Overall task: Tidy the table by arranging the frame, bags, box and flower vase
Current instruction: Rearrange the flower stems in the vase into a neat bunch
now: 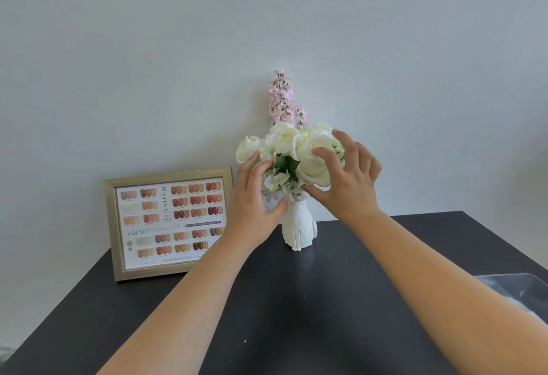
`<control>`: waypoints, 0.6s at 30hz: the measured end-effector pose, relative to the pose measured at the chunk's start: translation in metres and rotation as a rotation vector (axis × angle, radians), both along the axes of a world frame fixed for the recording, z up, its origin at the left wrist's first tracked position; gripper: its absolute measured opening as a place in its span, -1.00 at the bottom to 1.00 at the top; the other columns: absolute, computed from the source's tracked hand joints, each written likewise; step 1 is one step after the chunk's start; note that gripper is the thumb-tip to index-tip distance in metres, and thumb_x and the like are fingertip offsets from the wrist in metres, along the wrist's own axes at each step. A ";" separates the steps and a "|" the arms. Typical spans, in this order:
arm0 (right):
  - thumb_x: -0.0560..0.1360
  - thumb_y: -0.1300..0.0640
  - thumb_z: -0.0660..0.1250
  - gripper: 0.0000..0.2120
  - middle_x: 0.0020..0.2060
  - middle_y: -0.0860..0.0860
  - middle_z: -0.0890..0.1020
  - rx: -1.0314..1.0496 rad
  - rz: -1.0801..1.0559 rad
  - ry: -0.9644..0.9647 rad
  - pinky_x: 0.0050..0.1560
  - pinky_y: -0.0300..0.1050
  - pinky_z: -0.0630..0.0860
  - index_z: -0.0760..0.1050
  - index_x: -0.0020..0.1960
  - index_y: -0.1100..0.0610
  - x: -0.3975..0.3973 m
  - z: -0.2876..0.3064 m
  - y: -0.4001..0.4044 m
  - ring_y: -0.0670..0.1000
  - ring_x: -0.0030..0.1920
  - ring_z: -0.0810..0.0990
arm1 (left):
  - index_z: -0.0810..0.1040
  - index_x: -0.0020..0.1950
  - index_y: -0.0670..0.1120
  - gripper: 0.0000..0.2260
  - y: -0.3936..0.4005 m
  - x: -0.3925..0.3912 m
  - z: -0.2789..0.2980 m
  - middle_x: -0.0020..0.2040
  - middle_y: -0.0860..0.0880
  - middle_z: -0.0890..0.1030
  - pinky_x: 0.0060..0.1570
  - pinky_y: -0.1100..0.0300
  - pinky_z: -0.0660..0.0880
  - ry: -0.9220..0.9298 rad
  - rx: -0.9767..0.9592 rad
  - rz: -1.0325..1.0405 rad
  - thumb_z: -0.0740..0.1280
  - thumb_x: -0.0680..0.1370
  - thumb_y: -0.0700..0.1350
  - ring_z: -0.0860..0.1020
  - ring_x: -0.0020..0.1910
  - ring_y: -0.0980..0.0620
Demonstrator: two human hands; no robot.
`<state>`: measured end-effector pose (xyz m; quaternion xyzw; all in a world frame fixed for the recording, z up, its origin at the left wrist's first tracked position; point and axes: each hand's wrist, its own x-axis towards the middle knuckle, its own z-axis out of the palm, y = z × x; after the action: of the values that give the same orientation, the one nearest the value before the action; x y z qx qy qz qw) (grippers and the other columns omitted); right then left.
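- I see a white vase (299, 228) standing upright at the back of a dark table (296, 315), near the wall (267, 18).
- It holds white flowers (311, 155) and one tall pink sprig (281, 96).
- My left hand (255, 199) cups the bouquet's left side, fingers spread loose, thumb by the vase neck.
- My right hand (347, 179) has its fingers spread over a white bloom; no firm grasp shows.
- A gold frame (169, 223) stands just left, leaning at the wall; its nail-colour chart reads "MIGEEN C" and "024".
- The table's front is open; a clear bag (522, 291) lies at the right edge.
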<state>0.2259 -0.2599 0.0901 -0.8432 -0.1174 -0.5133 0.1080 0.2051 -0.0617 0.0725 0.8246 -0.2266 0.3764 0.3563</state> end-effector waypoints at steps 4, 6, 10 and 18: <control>0.24 -0.06 0.54 -0.53 0.31 0.09 0.44 0.001 0.095 0.016 0.12 0.12 0.28 0.53 0.11 -0.02 0.002 0.004 0.011 0.21 0.15 0.43 | 0.32 0.43 0.05 -0.40 -0.003 0.000 -0.002 0.54 0.06 0.13 0.18 0.55 0.16 0.005 0.014 -0.004 0.48 0.45 -0.03 0.07 0.43 0.39; 0.29 0.11 0.55 -0.70 0.19 0.17 0.54 0.042 0.181 -0.018 -0.07 0.13 0.46 0.60 -0.02 0.12 0.004 0.010 0.009 0.26 -0.04 0.53 | 0.35 0.40 0.05 -0.46 -0.002 0.000 -0.001 0.54 0.06 0.12 0.17 0.52 0.16 0.001 0.036 0.018 0.47 0.47 0.01 0.06 0.42 0.39; 0.35 0.20 0.54 -0.86 -0.01 0.15 0.61 0.128 0.303 0.009 -0.19 0.11 0.52 0.61 -0.23 0.24 0.004 0.022 0.000 0.21 -0.22 0.58 | 0.42 0.35 -0.02 -0.57 0.002 0.003 0.001 0.55 0.02 0.14 0.22 0.49 0.11 0.023 0.052 0.035 0.42 0.53 0.02 0.09 0.47 0.25; 0.46 0.17 0.44 -0.85 0.05 0.08 0.63 0.218 0.361 0.085 -0.13 0.03 0.52 0.63 -0.21 0.25 -0.005 0.021 -0.006 0.17 -0.11 0.59 | 0.49 0.29 -0.06 -0.68 0.001 0.003 -0.001 0.48 -0.03 0.25 0.16 0.54 0.13 0.014 0.020 0.071 0.41 0.55 -0.09 0.14 0.35 0.31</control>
<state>0.2207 -0.2659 0.1107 -0.8126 -0.2058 -0.4594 0.2938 0.2083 -0.0608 0.0713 0.8384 -0.1983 0.3806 0.3360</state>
